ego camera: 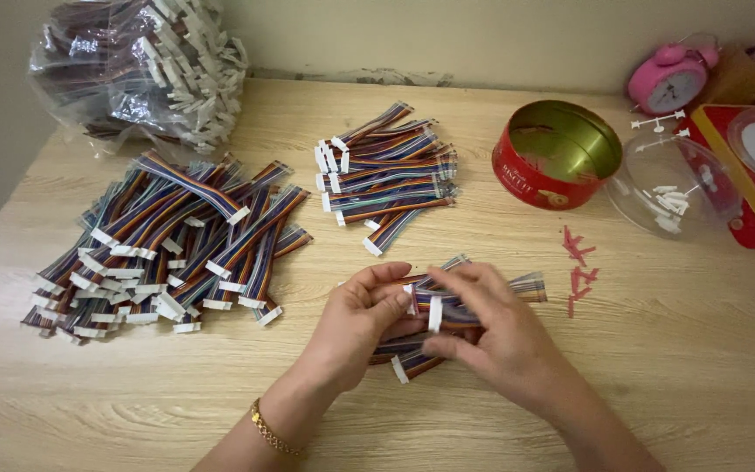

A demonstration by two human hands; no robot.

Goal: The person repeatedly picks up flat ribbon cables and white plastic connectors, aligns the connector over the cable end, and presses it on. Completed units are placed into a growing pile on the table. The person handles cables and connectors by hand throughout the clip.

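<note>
Partly hidden under both palms, a small bundle of ribbon cables (pixel 447 308) sits at lower centre of the frame. Left hand (pixel 356 323) curls its fingers against the white connector end; right hand (pixel 491 336) pinches that bundle from above. Large cable heap (pixel 168 245) lies left, smaller stack (pixel 386 175) above, red tin (pixel 557 153) upper right.

Bare-armed, sleeveless in view; thin gold chain bracelet (pixel 273 431) circling left wrist toward 7 o'clock; right wrist unadorned.
</note>
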